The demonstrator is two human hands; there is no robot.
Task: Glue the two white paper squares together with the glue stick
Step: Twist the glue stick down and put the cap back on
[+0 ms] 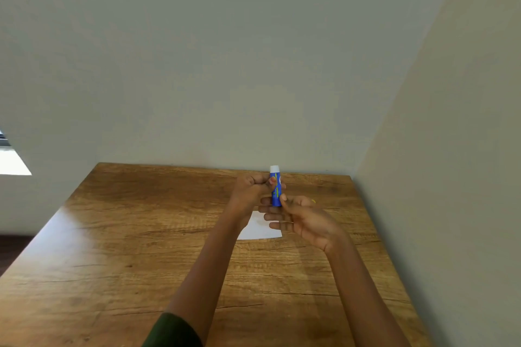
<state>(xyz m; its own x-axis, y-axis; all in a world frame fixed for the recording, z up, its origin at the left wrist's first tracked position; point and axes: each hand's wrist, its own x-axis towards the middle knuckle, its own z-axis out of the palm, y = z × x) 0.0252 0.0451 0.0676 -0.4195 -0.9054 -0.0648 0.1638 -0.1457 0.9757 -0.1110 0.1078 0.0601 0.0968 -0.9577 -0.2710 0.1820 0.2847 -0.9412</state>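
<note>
While left hand point(251, 186) and right hand point(304, 220) pinch upright glue stick point(275, 189), cap point(275, 168) apparently on: gluing seemingly not begun; white paper point(259, 229) beneath hands.

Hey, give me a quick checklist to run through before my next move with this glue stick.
1. Grip on glue stick: ok, left hand pinches its upper part, right hand holds its lower end.
2. Stick upright: ok.
3. Glue exposed: not ok, white cap on.
4. White paper flat on wooden table: ok.
5. Both squares in view: cannot tell, hands cover part.
</note>
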